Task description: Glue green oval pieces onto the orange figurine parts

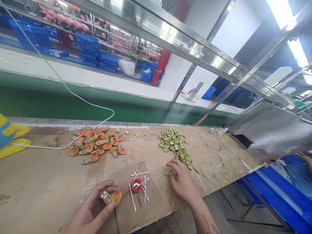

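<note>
Towards the front edge of the worktop (216,159), a small red pot (137,184) holds something white and 1 cotton swab (143,182) (more swabs (132,197) lie around it). Near that edge, the left hand (86,208) grasps a green figurine (110,197) with bulging pale eyes and a hollow orange cup (116,197). The right hand (181,180) reaches a green disc (167,172); whether it pinches it, I cannot tell.

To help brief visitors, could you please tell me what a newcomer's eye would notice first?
Probably the heap of green-and-orange figures left of centre, then the green oval discs to its right. Nearer, the left hand holds another figure; a red container with cotton swabs around it sits between that hand and the right hand.
</note>
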{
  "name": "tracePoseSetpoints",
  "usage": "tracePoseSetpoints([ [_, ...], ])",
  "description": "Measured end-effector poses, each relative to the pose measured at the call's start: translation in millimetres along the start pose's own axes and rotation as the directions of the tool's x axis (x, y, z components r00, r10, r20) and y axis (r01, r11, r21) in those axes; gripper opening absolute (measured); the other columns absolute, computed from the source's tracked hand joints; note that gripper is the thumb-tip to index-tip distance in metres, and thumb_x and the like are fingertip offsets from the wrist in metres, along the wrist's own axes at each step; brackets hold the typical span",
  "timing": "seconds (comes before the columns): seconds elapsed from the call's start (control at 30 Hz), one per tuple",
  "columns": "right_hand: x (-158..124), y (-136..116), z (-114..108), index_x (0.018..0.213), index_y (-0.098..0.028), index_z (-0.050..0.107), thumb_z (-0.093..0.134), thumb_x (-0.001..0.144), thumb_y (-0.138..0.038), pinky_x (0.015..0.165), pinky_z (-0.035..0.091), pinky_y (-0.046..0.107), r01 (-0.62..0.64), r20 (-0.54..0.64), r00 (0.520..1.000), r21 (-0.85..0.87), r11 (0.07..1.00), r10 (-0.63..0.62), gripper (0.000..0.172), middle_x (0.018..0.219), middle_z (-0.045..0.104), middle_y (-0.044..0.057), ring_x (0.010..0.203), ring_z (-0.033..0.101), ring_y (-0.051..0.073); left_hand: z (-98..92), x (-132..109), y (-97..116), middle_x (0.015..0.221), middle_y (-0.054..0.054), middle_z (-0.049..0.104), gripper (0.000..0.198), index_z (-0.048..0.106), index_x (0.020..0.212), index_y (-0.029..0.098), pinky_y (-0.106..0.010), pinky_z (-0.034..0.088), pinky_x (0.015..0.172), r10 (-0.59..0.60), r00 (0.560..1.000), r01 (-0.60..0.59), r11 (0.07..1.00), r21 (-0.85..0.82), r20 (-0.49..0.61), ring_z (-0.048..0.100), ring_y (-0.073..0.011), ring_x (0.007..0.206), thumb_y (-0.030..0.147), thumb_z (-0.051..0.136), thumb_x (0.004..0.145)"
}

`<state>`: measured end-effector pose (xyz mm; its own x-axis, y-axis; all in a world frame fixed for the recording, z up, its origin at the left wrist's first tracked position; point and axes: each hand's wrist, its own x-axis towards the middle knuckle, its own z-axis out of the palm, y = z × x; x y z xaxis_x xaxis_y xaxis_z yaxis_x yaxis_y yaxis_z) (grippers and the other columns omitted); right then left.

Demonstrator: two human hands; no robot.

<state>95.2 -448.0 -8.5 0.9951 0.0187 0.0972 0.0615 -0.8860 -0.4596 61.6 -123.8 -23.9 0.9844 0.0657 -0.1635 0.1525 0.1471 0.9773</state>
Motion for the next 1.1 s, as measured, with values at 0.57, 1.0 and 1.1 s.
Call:
tracePoseSetpoints([
  [0.57, -36.6, -118.5, 13.6, 0.112, -0.029, 0.074, 0.075, 0.082, -0.009, 0.088, 0.058, 0.026, 0.150, -0.022, 0.977, 0.783, 0.604, -0.214, 0.036, 0.117, 0.069, 0.006, 0.111, 0.067, 0.020, -9.3, -14.0, -3.2, 0.124, -0.014, 0.077, 0.031, 0.081, 0.106, 0.024, -0.044, 0.057, 0.104, 0.071, 0.978, -0.050, 0.993, -0.108, 0.196, 0.068, -0.0350, 0.122, 0.037, 0.086, 0.078],
  [1.0, -37.9, -146.0, 14.3, 0.111, -0.026, 0.074, 0.072, 0.077, 0.002, 0.088, 0.056, 0.025, 0.298, 0.017, 0.924, 0.591, 0.750, -0.381, 0.044, 0.110, 0.072, 0.004, 0.103, 0.069, 0.018, -14.1, -33.9, -4.0, 0.121, -0.011, 0.078, 0.020, 0.082, 0.101, 0.029, -0.042, 0.058, 0.103, 0.189, 0.968, -0.191, 0.982, -0.004, 0.163, 0.070, -0.0308, 0.119, 0.027, 0.083, 0.081],
  [1.1, -40.1, -145.9, 13.8, 0.113, -0.025, 0.073, 0.070, 0.081, 0.000, 0.088, 0.056, 0.026, 0.334, 0.005, 0.911, 0.579, 0.744, -0.413, 0.041, 0.110, 0.071, 0.005, 0.103, 0.069, 0.019, -15.5, -36.3, 0.7, 0.120, -0.012, 0.079, 0.019, 0.084, 0.099, 0.029, -0.044, 0.059, 0.102, 0.192, 0.971, -0.203, 0.977, 0.066, 0.139, 0.071, -0.0329, 0.116, 0.030, 0.085, 0.080],
])
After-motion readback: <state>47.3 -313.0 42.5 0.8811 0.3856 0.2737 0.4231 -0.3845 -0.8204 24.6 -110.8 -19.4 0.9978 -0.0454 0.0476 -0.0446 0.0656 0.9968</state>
